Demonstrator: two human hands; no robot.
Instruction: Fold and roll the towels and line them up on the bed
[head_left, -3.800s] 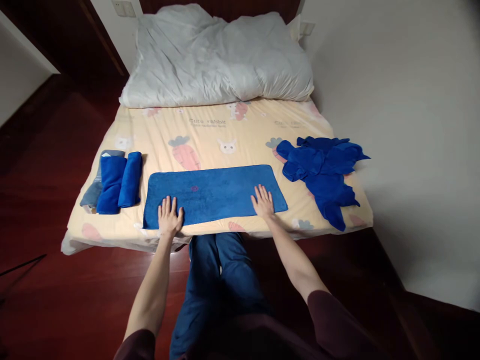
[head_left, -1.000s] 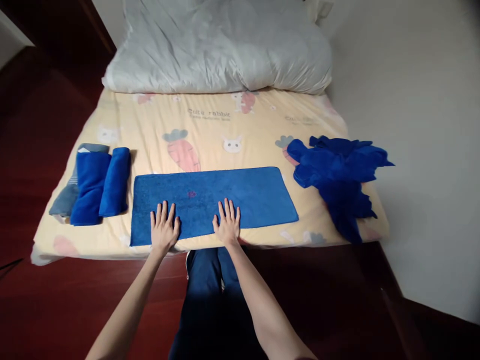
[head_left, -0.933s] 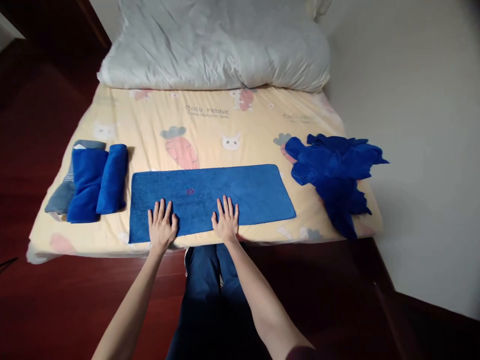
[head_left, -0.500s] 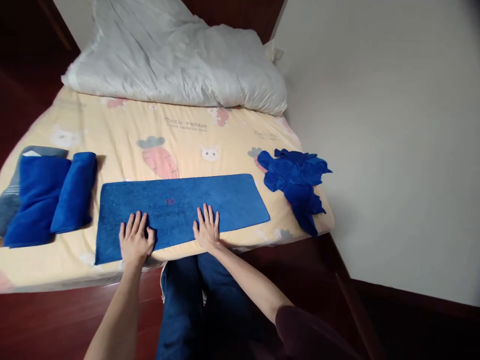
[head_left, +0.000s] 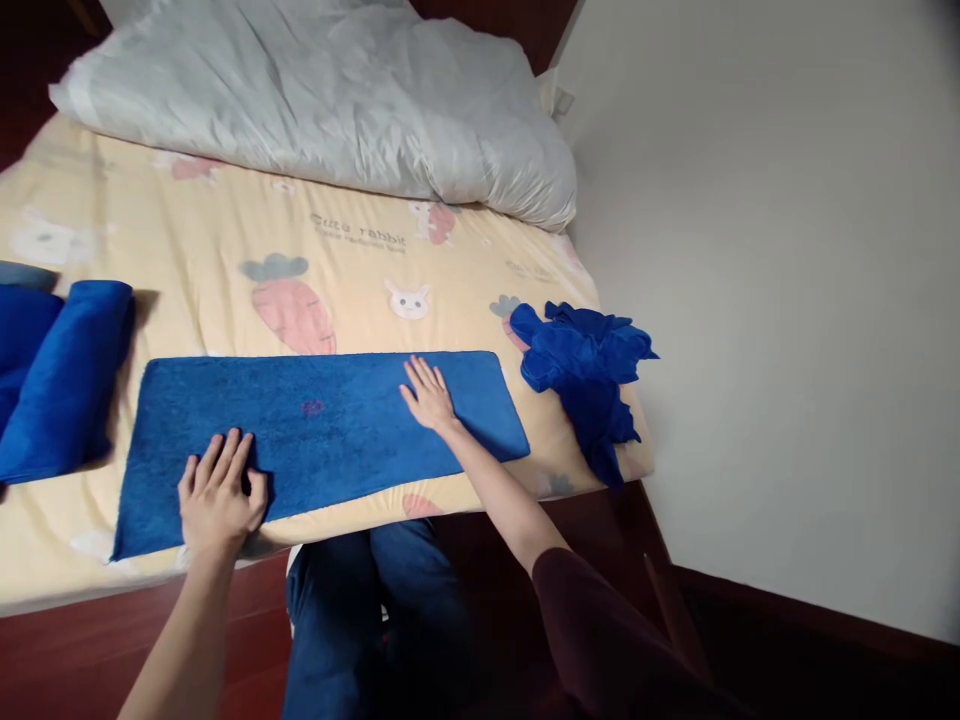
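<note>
A long blue towel (head_left: 352, 440) lies spread flat along the near edge of the bed, with a small dark reddish mark left of its middle. My left hand (head_left: 222, 495) rests on the towel's lower left part, fingers stretched and thumb out to the side. Toward the upper right of the cloth, my right hand (head_left: 430, 395) lies flat, its fingers pointing to the far edge. Neither hand grips anything.
Left of the towel lies a rolled blue towel (head_left: 71, 380) beside other folded cloth cut off by the frame. A crumpled blue cloth heap (head_left: 585, 370) sits at the right bed edge near the wall (head_left: 772, 300). A grey-white quilt (head_left: 322, 110) lies across the back.
My right hand has slid away from me and a little right, from the towel's near edge to its upper part. My left hand stays on the lower left. The view has shifted.
</note>
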